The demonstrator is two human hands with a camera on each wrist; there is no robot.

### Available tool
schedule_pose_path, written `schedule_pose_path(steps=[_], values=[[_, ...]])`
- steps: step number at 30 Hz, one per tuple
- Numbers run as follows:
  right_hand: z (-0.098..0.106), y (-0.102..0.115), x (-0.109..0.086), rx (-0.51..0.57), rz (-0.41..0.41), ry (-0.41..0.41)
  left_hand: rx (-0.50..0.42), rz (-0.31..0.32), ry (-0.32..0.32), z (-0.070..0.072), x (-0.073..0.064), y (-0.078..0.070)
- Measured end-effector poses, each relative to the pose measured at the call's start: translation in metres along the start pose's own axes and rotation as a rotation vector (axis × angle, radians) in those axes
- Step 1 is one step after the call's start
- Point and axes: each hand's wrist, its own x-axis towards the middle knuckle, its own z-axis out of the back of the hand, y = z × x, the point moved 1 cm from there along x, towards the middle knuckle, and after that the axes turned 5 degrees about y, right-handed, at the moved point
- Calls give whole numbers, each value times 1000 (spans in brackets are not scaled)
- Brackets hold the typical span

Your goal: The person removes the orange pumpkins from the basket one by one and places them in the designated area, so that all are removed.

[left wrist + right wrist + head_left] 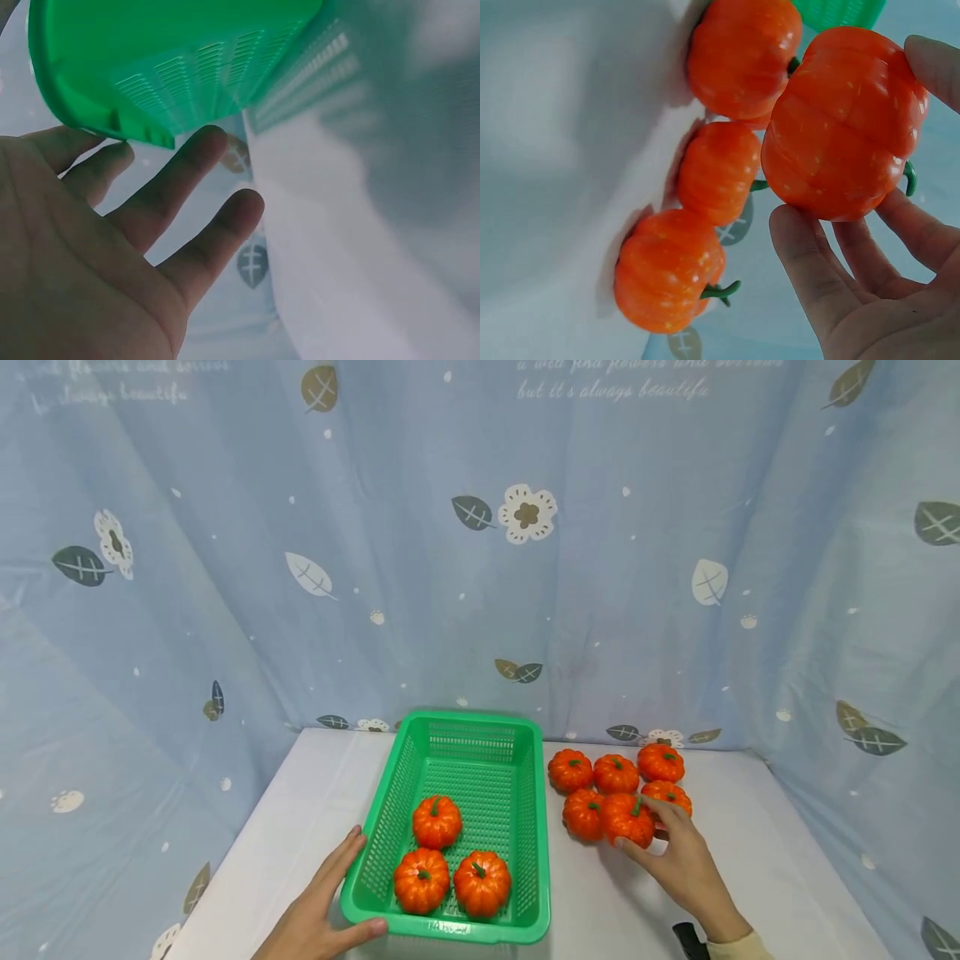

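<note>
My right hand [686, 856] grips a small orange pumpkin [627, 820] with a green stem, thumb on one side and fingers on the other. In the right wrist view this pumpkin [844, 124] is raised off the table, in front of the others. Several more pumpkins [615, 774] sit grouped on the table just behind it. On the left, my left hand [318, 902] has its fingers spread against the side and near corner of a green plastic basket [543, 860]. In the left wrist view the fingers [176, 180] look straight, right at the basket rim [105, 131].
Three pumpkins [437, 822] lie inside the basket, toward its near end. The white table [600, 910] ends at a blue patterned curtain [420, 610] along the back and sides. A black strap [690, 941] is on the right wrist, by a pale sleeve [738, 948].
</note>
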Motion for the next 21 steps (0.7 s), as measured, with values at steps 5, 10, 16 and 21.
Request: schedule_pose_path(steps=[5,10,16,21], values=[[-5,8,4,21,45,-22,8,-17,-5,0,0,-2],[-8,16,7,23,77,-25,17,-4,11,-2,0,-1],[-12,23,8,30,104,-32,33,-2,10,-3,0,-1],[-14,29,11,39,133,-41,32,-11,5,-2,-1,-1]])
